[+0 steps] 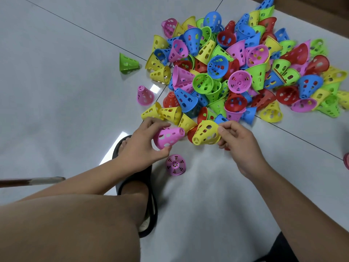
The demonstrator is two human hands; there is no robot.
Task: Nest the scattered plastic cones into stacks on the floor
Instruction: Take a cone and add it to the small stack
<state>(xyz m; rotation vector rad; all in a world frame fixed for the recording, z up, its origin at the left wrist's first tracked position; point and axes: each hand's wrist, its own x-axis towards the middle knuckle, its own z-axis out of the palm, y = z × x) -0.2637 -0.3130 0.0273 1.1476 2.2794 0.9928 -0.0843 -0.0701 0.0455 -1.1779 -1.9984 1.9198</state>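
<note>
The left hand [143, 142] has its fingers curled round a pink cone [168, 138]. The right hand [239, 146] pinches a yellow cone [206, 135] just beside it, low over the floor [56, 72]. Their small ends point at each other, so I think one must be turned round before it can slide into the other. Farther off, to the right, lies the big pile [245, 63] of mixed-up cones. No words can be read.

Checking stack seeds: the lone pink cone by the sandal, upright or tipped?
Upright. The lone pink cone stands on its wide rim on the floor, with its narrow spoked top facing up toward the camera.
</note>
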